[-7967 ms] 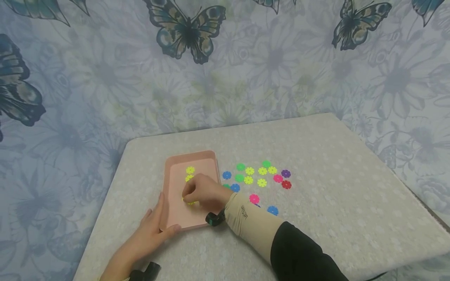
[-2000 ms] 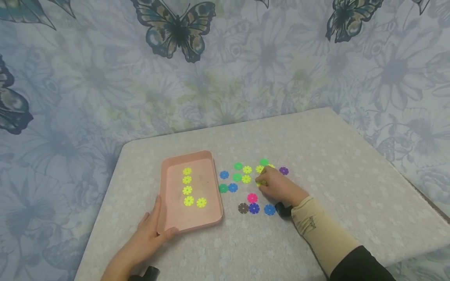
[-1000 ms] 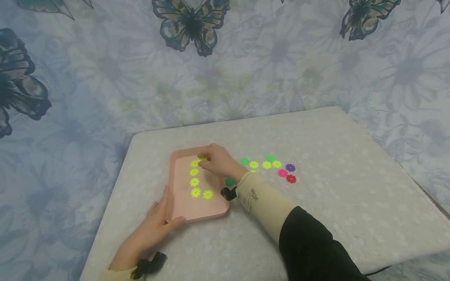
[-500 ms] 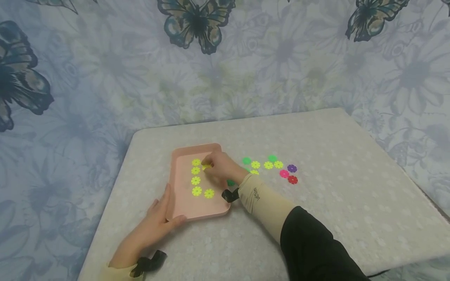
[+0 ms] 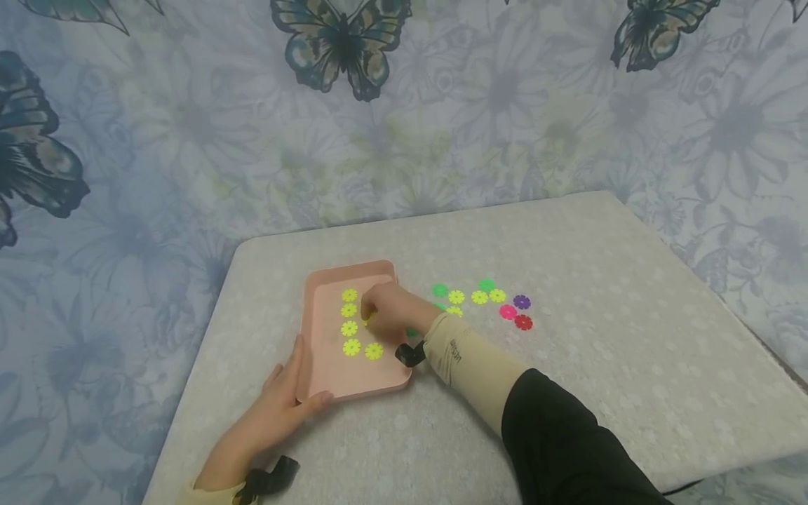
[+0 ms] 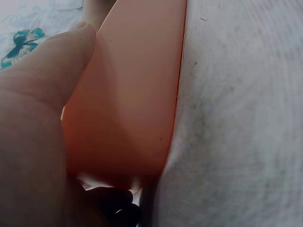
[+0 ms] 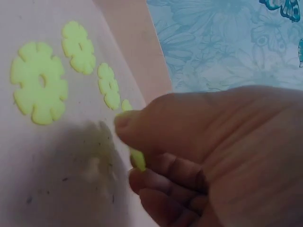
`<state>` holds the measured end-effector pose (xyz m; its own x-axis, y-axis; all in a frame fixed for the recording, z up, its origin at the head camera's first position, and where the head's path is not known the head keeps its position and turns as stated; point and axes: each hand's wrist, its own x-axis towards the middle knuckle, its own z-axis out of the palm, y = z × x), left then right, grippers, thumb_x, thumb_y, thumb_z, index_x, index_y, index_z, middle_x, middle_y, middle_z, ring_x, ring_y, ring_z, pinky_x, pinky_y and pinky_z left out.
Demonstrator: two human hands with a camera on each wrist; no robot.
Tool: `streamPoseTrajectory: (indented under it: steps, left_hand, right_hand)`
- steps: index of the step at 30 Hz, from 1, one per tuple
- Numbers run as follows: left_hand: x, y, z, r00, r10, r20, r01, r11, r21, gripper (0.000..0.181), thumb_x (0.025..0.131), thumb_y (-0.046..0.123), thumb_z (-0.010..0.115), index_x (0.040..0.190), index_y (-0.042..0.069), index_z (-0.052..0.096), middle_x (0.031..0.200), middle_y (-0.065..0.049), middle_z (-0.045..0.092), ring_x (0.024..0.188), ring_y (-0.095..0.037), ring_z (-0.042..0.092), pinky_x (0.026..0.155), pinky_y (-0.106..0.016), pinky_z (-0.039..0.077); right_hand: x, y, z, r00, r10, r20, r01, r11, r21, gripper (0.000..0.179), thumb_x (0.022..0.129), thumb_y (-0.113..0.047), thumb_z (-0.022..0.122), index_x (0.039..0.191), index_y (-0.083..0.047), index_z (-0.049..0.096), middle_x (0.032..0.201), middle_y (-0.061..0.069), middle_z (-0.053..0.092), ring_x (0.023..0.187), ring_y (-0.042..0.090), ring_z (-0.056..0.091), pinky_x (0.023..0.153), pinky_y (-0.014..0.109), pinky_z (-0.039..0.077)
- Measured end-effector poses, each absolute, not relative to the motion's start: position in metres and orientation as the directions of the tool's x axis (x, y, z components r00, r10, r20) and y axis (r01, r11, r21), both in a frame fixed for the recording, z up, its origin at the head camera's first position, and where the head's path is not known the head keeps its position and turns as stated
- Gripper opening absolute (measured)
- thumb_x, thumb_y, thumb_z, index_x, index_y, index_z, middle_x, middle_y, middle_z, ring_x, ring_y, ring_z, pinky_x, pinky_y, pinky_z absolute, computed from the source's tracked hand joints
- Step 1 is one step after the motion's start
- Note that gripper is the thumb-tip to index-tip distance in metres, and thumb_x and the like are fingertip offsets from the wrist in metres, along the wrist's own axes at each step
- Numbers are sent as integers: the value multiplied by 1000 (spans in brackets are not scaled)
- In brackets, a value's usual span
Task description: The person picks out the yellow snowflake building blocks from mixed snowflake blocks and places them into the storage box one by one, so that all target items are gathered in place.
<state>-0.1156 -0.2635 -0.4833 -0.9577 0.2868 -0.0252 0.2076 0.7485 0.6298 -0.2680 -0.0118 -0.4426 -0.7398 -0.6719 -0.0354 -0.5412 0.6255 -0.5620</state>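
A pink tray (image 5: 325, 379) lies on the table with several yellow notched discs, shaped like flowers, inside. They form a column, such as this yellow disc (image 5: 349, 328), with another yellow disc (image 5: 374, 351) to the right of its near end. My left hand (image 5: 278, 403) holds the tray's near left corner, fingers along the left side and thumb at the near rim. Over the tray's right half, my right hand (image 5: 394, 308) pinches a yellow disc (image 7: 138, 160) between thumb and fingers, just above the tray floor. The hand hides part of the tray.
Right of the tray, loose discs lie on the cloth-covered table (image 5: 600, 337): a green disc (image 5: 486, 284), a yellow disc (image 5: 480, 297), a pink disc (image 5: 508, 312), a red disc (image 5: 523, 322) and a purple disc (image 5: 522, 301). My right forearm covers others. A patterned wall (image 5: 505, 140) stands behind.
Since two seconds ago my right hand has carried a yellow disc from the table to the tray's far end, then nearer along the column's right. My left hand stays at the tray corner.
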Motion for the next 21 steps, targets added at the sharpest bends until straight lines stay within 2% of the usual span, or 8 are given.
streamPoseTrajectory:
  steps: [5,11,21]
  left_hand:
    - [-115,-262,-481,-959,281,-30,200,750,631,114,96,48,70,165,10,-12,170,-24,9,155,-47,18,121,-72,3]
    - [-114,-262,-484,-958,285,-22,209,750,628,114,95,48,71,165,9,-10,170,-25,11,155,-47,20,121,-72,4]
    - [-114,-263,-484,-960,281,-18,209,753,624,113,95,50,70,165,10,-10,169,-27,12,154,-47,20,122,-70,4]
  right_hand:
    - [-270,-14,-445,-722,-688,-69,-558,638,-531,15,80,3,68,78,-12,71,83,-2,67,71,11,56,66,21,49]
    - [-271,-15,-450,-712,-699,-71,-583,644,-496,12,81,-1,72,79,-13,72,83,-1,70,72,10,59,66,20,51]
    - [-271,-16,-450,-706,-706,-58,-619,654,-436,14,83,2,74,84,-12,75,88,-4,70,83,12,62,75,22,53]
